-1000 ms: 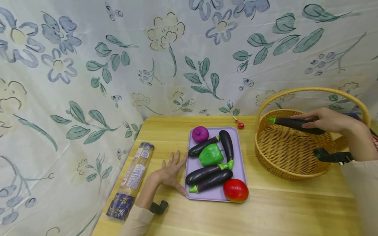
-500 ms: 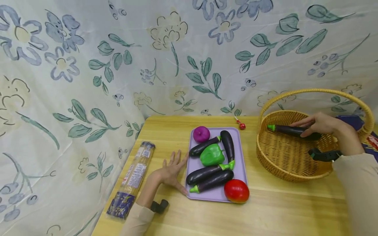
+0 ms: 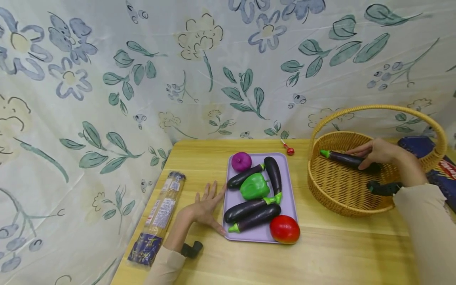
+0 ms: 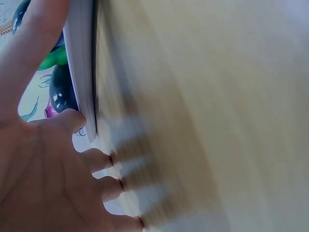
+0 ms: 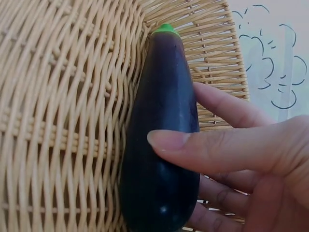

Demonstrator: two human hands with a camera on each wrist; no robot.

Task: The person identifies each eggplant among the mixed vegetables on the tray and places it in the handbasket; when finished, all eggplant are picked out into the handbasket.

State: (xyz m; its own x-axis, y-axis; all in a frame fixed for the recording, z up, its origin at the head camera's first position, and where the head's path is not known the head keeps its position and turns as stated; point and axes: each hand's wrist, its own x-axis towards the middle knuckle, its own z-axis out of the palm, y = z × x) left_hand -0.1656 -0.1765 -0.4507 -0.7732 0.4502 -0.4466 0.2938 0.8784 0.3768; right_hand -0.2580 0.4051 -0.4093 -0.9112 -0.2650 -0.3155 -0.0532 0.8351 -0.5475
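Observation:
My right hand [image 3: 378, 153] grips a dark purple eggplant [image 5: 161, 121] with a green stem cap, low inside the wicker basket [image 3: 350, 211]. In the right wrist view the thumb lies across the eggplant and the fingers are behind it; its side meets the woven wicker. Beside the lilac tray [image 3: 290, 190], my left hand [image 3: 204, 211] is spread, its thumb and a fingertip at the tray's left edge and other fingertips on the table. On that tray are several eggplants [image 3: 272, 174], a green bell pepper [image 3: 254, 187], a purple onion [image 3: 241, 162] and a red mango-like fruit [image 3: 284, 229].
A clear and blue package of noodle-like sticks [image 3: 162, 213] lies along the table's left side. Behind the tray is a red lollipop [image 3: 290, 151]. A dark blue package [image 3: 420, 148] lies right of the basket. Flowered cloth [image 3: 199, 79] hangs behind the table.
My right hand has lowered the eggplant from above the basket's rim down into it. The left hand has stayed at the tray's edge.

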